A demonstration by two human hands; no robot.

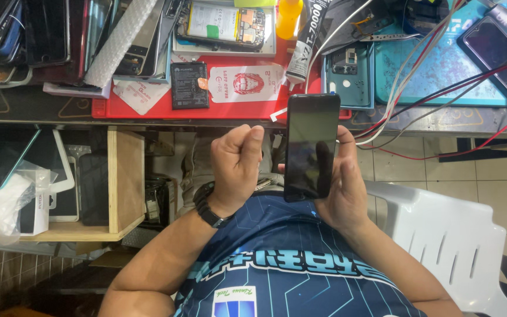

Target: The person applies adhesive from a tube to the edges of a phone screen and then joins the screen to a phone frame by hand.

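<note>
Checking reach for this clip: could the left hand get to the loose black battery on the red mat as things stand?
Probably yes: the left hand is a closed fist holding nothing, and the battery lies uncovered on the red mat just beyond it.

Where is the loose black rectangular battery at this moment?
In the head view, the black rectangular battery lies flat on the red mat, left of centre, beside a white printed packet and above the closed left hand.

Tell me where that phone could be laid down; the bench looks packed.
Some bare room lies on the teal mat, between the opened phone back and the dark phone, though cables cross it. The red mat is crowded.
</note>
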